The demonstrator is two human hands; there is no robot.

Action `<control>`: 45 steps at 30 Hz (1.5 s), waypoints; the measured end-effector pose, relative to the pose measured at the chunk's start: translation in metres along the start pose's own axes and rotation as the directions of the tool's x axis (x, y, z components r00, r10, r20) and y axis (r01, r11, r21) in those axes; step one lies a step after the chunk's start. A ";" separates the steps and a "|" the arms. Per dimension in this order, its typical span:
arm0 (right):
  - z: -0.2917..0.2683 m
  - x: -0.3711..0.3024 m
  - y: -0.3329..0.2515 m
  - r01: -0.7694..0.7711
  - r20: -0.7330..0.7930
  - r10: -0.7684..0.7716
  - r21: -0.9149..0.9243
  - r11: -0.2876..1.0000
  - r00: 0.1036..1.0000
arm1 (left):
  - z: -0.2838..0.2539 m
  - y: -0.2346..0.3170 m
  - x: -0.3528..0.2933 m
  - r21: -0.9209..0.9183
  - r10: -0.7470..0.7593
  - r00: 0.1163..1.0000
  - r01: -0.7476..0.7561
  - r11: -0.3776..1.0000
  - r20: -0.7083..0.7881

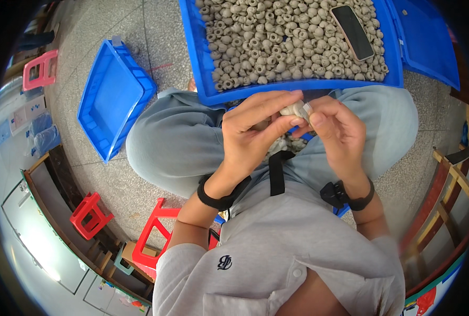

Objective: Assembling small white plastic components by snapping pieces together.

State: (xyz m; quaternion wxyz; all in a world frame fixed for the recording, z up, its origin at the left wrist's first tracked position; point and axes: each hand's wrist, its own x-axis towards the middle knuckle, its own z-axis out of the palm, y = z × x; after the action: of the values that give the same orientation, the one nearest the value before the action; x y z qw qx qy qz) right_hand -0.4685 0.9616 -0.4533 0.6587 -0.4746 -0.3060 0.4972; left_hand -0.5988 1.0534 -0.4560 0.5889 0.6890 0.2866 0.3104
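Above my lap, my left hand (253, 124) pinches a small rounded grey-beige piece (292, 109) between thumb and fingers. My right hand (340, 129) meets it from the other side, its thumb and fingers closed on a small flat, shiny pale piece (306, 108) against the rounded one. What that flat piece is, I cannot make out. Just beyond my hands stands a large blue tray (292, 87) filled with similar rounded grey-beige pieces (276, 45), many with a hole. More such pieces lie between my legs, partly hidden by my hands.
A dark-screened phone (352, 32) rests on the pieces in the tray. Another blue tray (108, 100) stands on the floor at left, and a blue panel (429, 42) adjoins the large tray at right. Red stools (90, 216) are at lower left; a wooden frame (445, 205) is at right.
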 end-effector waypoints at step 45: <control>-0.005 -0.002 0.002 0.067 0.011 -0.067 -0.309 0.949 0.998 | -0.005 0.001 0.001 -0.044 -0.093 0.993 0.096 0.994 0.078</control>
State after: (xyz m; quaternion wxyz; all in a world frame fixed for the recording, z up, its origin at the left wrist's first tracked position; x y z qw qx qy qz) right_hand -0.4655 0.9588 -0.4571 0.5925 -0.5612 -0.3961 0.4207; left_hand -0.6021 1.0572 -0.4548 0.6297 0.6716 0.2889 0.2627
